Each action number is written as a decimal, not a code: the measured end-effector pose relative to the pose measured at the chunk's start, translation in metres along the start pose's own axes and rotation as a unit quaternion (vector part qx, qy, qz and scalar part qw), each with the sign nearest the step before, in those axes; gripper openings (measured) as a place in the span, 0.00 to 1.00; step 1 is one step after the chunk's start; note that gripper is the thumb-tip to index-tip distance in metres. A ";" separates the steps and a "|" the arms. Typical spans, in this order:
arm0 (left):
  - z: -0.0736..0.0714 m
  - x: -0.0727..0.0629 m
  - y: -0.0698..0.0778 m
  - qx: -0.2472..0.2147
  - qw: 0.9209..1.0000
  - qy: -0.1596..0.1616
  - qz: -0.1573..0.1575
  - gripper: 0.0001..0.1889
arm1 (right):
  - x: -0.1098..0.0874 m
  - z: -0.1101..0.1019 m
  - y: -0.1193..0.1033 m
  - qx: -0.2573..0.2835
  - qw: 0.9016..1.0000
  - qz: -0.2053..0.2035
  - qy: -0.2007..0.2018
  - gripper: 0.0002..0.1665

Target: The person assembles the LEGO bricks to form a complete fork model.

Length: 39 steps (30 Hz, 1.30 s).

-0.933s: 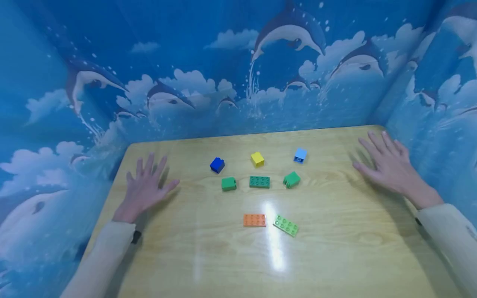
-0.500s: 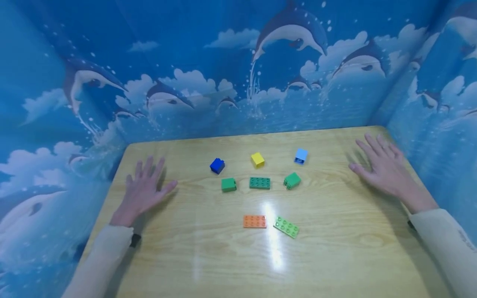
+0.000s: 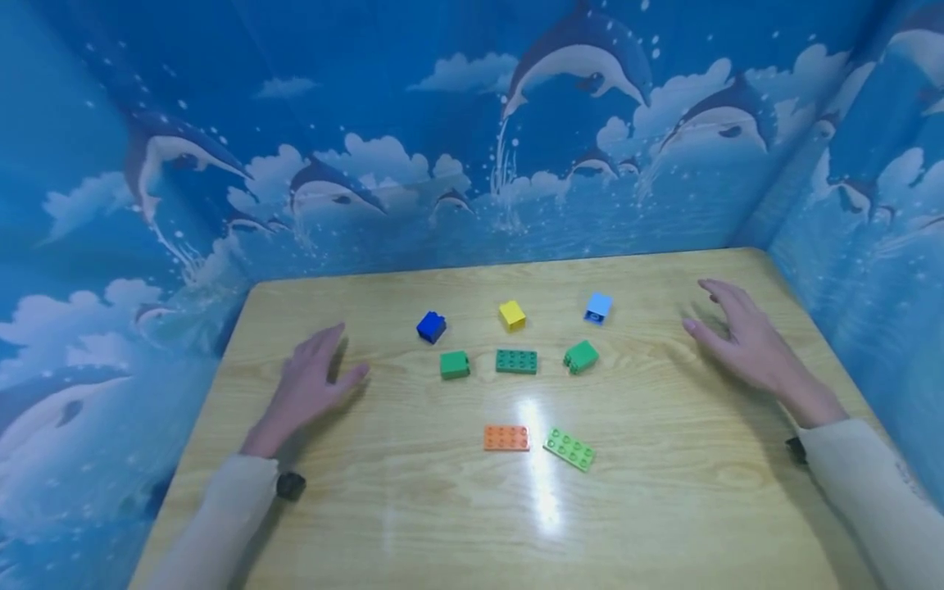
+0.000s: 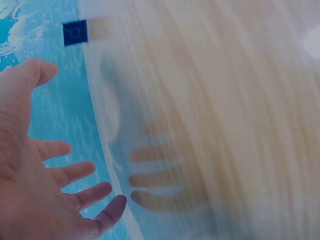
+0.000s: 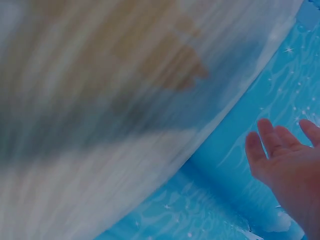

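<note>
My left hand [image 3: 310, 385] hovers over the table's left side, fingers relaxed and thumb spread, holding nothing. Nearest to it are a dark blue toy brick [image 3: 431, 327] and a green brick [image 3: 455, 365]. In the left wrist view that dark blue brick [image 4: 75, 33] shows beyond the thumb. On the right, my right hand [image 3: 752, 352] hangs above the tabletop, empty, its fingers loosely bent. A light blue brick [image 3: 598, 308] and a second green brick [image 3: 581, 357] lie closest to it. The right wrist view shows the same hand [image 5: 290, 170] with nothing in its grasp.
Between the hands lie a yellow brick [image 3: 512, 316], a flat dark green studded brick [image 3: 516, 361], an orange one [image 3: 506, 437] and a light green one [image 3: 569, 449]. A dolphin-print curtain [image 3: 442, 164] surrounds the wooden table [image 3: 413, 524] at back and sides.
Both hands have moved inward, toward the bricks. The spread fingers have come closer together and bent, and the hands have turned partly onto their sides. The bricks stay where they were.
</note>
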<state>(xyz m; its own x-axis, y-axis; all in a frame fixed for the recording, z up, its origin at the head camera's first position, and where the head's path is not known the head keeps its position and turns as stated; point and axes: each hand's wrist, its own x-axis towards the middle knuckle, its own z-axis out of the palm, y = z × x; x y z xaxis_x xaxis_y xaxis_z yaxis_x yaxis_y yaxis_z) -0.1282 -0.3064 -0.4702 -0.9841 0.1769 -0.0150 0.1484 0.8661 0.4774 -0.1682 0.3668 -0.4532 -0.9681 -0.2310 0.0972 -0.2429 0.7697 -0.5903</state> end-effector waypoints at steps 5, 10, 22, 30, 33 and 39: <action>0.004 0.000 0.010 -0.045 0.999 0.000 -0.004 0.47 | -0.003 0.007 -0.012 0.061 0.998 0.021 -0.016 0.47; 0.007 0.000 0.024 -0.145 0.989 -0.016 -0.027 0.42 | -0.007 0.014 -0.022 0.107 0.993 0.039 -0.016 0.42; 0.026 -0.004 0.056 -0.273 0.958 -0.054 -0.068 0.26 | -0.008 0.034 -0.059 0.228 0.971 0.035 -0.062 0.28; 0.036 -0.001 0.076 -0.367 0.920 -0.068 -0.116 0.28 | -0.004 0.045 -0.078 0.273 0.953 0.072 -0.108 0.30; 0.040 0.003 0.082 -0.374 0.916 -0.069 -0.126 0.30 | -0.002 0.048 -0.082 0.276 0.951 0.070 -0.121 0.31; 0.051 0.009 0.090 -0.393 0.908 -0.058 -0.133 0.31 | 0.003 0.055 -0.088 0.280 0.945 0.068 -0.157 0.35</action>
<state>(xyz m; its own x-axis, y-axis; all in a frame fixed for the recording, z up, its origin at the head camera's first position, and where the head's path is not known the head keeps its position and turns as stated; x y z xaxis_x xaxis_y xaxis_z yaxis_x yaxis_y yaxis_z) -0.1187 -0.2030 -0.4726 -0.9512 0.0989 -0.2922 -0.2529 0.2925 0.9222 -0.1467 0.2662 -0.4451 -0.9010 -0.3851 -0.1997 0.0376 0.3893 -0.9203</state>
